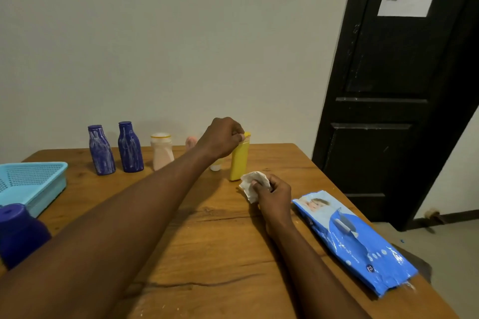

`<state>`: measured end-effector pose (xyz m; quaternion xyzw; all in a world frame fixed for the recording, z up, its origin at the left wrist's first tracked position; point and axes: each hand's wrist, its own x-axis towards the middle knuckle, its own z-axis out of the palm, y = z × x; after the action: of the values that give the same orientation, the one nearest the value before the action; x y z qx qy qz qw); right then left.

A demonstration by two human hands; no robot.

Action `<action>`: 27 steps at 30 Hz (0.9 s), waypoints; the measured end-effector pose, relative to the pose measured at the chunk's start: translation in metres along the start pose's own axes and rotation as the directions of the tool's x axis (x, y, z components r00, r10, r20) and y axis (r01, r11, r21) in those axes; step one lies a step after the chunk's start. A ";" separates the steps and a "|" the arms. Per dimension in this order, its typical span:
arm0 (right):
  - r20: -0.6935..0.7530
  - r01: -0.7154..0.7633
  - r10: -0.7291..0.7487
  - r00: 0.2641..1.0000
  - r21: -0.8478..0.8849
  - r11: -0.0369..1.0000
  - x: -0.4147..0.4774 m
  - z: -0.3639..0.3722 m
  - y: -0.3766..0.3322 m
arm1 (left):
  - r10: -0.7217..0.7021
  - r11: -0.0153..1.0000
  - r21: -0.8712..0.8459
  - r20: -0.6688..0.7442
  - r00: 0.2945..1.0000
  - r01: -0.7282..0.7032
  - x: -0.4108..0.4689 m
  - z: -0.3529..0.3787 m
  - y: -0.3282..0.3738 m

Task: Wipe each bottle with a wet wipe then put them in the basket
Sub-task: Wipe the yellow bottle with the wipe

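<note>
1. In the head view, the person's left hand (223, 137) is reaching across the table (207, 254) and gripping the yellow bottle (239, 163) by its cap end, with the fingers curled over the top.
2. The yellow bottle is standing upright at the right end of the row, near the wall.
3. The right hand (274, 194) is pinching a crumpled white wipe (250, 185) between thumb and fingers. It is sitting low on the table just beside the bottle's base, and I cannot tell whether the wipe is touching the bottle.
4. The basket (33, 184) is sitting at the left edge. The part of its inside I can see is holding no bottle, so I am judging that most of the job is left.
5. A blue bottle (101, 150), a second blue bottle (130, 147) and a pale bottle (162, 151) are standing in the row. Both blue ones are showing white streaks, so they look unwiped.
6. A pink thing and a small white cap are peeking out behind the forearm, too hidden to name.
7. A near bottle (18, 230), dark blue, is sitting in front of the basket. It is too blurred to tell whether it is clean.
8. The yellow bottle is looking tall, flat-sided and plain, with no smears I can make out in this dim light.
9. The pack (355, 241) of wipes is lying to the right.
</note>
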<state>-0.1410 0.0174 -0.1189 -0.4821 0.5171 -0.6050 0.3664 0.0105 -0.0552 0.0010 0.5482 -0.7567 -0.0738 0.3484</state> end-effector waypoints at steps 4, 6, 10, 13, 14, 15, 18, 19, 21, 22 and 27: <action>-0.047 -0.048 0.049 0.998 0.018 0.999 -0.020 -0.010 -0.009 | -0.018 1.000 -0.014 -0.009 1.000 0.017 -0.037 -0.014 0.013; -0.060 -0.056 0.059 0.996 0.048 0.997 -0.035 -0.014 -0.015 | -0.063 0.998 -0.026 -0.040 0.997 0.062 -0.057 -0.023 0.016; -0.062 -0.041 0.047 0.997 0.095 0.995 -0.068 -0.020 -0.022 | -0.069 0.996 -0.057 -0.059 0.996 0.065 -0.091 -0.040 0.027; -0.054 -0.055 0.060 0.997 0.102 0.993 -0.090 -0.023 -0.027 | -0.039 0.996 -0.086 -0.096 0.995 0.031 -0.113 -0.051 0.038; -0.057 -0.052 0.058 0.997 0.106 0.993 -0.097 -0.024 -0.028 | -0.031 0.995 -0.095 -0.104 0.994 0.021 -0.121 -0.055 0.042; -0.066 -0.049 0.057 0.996 0.112 0.993 -0.104 -0.025 -0.031 | -0.027 0.995 -0.099 -0.113 0.993 0.016 -0.129 -0.059 0.045; -0.081 -0.026 0.035 0.996 0.104 0.994 -0.123 -0.026 -0.035 | -0.030 0.993 -0.121 -0.153 0.988 0.011 -0.154 -0.067 0.056; -0.077 -0.010 0.017 0.997 0.085 0.996 -0.129 -0.026 -0.036 | -0.035 0.990 -0.140 -0.166 0.986 0.012 -0.162 -0.068 0.060; -0.070 0.027 -0.024 0.997 0.043 0.999 -0.139 -0.023 -0.040 | -0.051 0.985 -0.172 -0.178 0.983 0.020 -0.179 -0.071 0.067; -0.074 0.049 -0.046 0.996 0.031 0.998 -0.144 -0.021 -0.044 | -0.052 0.983 -0.180 -0.187 0.981 0.018 -0.187 -0.071 0.071; -0.079 0.136 -0.134 0.988 0.031 0.990 -0.158 -0.007 -0.065 | -0.086 0.979 -0.199 -0.245 0.966 0.037 -0.212 -0.065 0.076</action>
<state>-0.1017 0.1809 -0.0877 -0.4856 0.4860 -0.6558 0.3131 0.0238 0.1789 -0.0071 0.5401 -0.6780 -0.0873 0.4909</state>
